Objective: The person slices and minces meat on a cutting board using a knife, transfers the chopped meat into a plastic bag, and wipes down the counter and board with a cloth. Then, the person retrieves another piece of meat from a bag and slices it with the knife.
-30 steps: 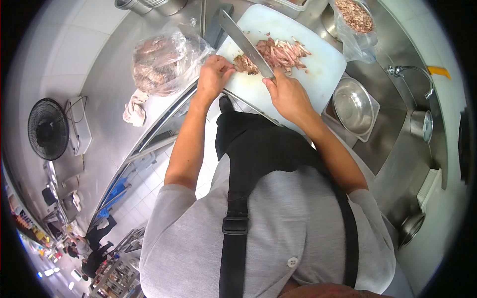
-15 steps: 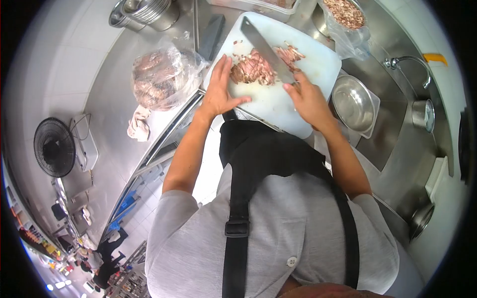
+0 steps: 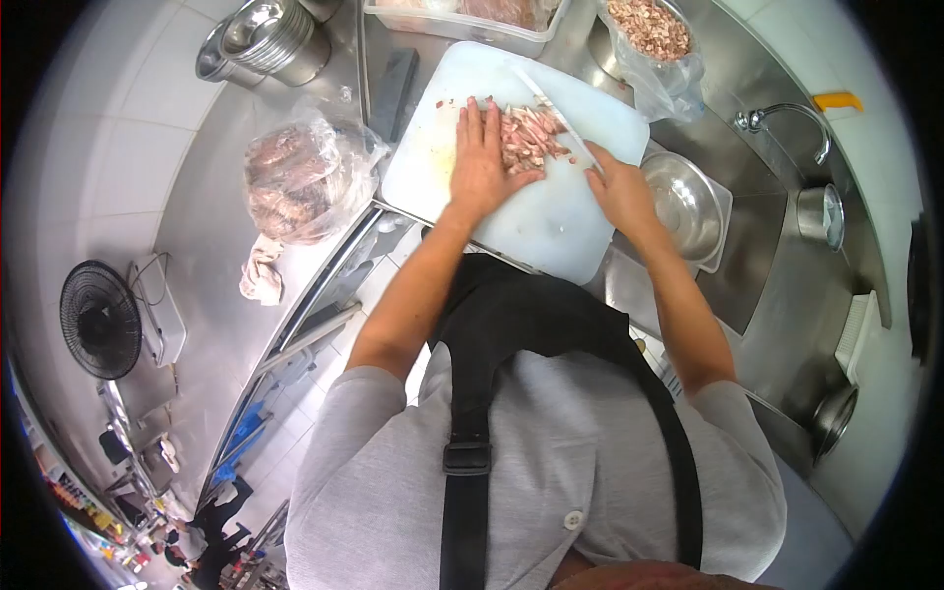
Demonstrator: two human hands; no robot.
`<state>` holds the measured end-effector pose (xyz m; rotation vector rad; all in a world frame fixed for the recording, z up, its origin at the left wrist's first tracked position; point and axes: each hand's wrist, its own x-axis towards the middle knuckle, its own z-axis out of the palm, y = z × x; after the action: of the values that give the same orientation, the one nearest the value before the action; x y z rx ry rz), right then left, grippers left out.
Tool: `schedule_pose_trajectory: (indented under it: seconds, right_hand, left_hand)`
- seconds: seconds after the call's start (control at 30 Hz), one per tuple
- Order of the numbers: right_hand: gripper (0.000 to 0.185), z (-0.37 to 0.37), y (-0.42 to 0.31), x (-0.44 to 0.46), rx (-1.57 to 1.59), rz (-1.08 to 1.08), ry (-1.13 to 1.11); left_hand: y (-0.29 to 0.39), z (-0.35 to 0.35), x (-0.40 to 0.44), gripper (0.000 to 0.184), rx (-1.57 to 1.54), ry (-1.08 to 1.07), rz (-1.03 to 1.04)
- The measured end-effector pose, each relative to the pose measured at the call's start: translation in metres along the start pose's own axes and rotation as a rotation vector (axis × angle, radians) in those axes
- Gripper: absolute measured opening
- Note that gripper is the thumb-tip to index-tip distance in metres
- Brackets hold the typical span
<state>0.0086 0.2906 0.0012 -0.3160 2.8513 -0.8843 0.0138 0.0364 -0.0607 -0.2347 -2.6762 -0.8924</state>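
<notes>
A heap of chopped meat (image 3: 529,140) lies on the white cutting board (image 3: 541,231). My left hand (image 3: 479,169) rests at the heap's left side, fingers stretched out and thumb spread along its near edge. In my right hand (image 3: 621,192) is a large knife (image 3: 562,120), its handle hidden by my fingers. The blade slants up and leftward along the right side of the meat, seen nearly edge-on. A few small bits of meat are scattered on the board near the heap.
Bagged meat (image 3: 295,182) and a cloth (image 3: 262,270) lie left of the board. Behind it stand a plastic tub (image 3: 472,29) and a bag of chopped pieces (image 3: 649,29). A metal bowl (image 3: 680,206) sits right, near the faucet (image 3: 787,123). Stacked metal bowls (image 3: 275,44) stand far left.
My left hand has moved right and pushed against the meat, which is now in one tighter heap. The knife has turned from lying broadside across the meat to edge-on at its right.
</notes>
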Motion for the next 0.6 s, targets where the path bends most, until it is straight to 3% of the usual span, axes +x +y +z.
schedule_pose_trajectory:
  seconds: [0.13,0.2,0.43,0.57,0.6]
  right_hand:
    - [0.048,0.008,-0.007,0.022,-0.007,-0.293,-0.130]
    - [0.047,-0.005,-0.006,0.040,0.036,-0.270,-0.225]
    - [0.048,-0.003,-0.003,0.058,0.079,-0.321,-0.321]
    - [0.045,-0.009,-0.004,0.056,0.088,-0.336,-0.339]
    - [0.042,-0.010,-0.002,0.054,0.117,-0.295,-0.287]
  left_hand:
    - [0.026,0.039,-0.013,0.144,-0.025,0.184,-0.125]
    - [0.031,0.037,-0.024,0.151,-0.067,0.176,-0.199]
    - [0.006,-0.032,-0.047,0.157,0.073,-0.043,0.038]
    - [-0.012,-0.034,-0.026,0.149,0.041,-0.054,0.224]
    - [-0.011,-0.033,-0.019,0.134,0.049,-0.070,0.208]
